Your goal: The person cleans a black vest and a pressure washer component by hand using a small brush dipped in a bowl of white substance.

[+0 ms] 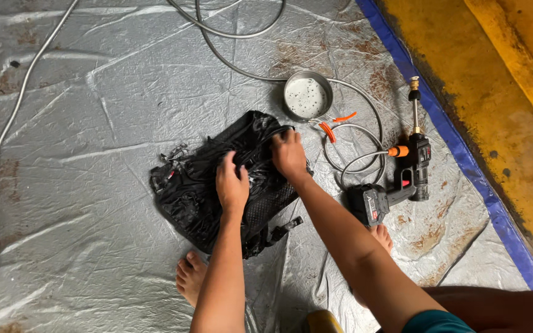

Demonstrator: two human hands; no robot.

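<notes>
One silver tarp [94, 123] covers the floor. One wet black backpack [205, 191] lies at centre, long axis running from 7 to 1 o'clock. Both hands press on it, fingers curled, gripping fabric: left hand [232, 184], right hand [289, 154] nearer the top. One spray gun [402, 182] at 3 o'clock; one metal bowl [307, 95] at 1.
</notes>
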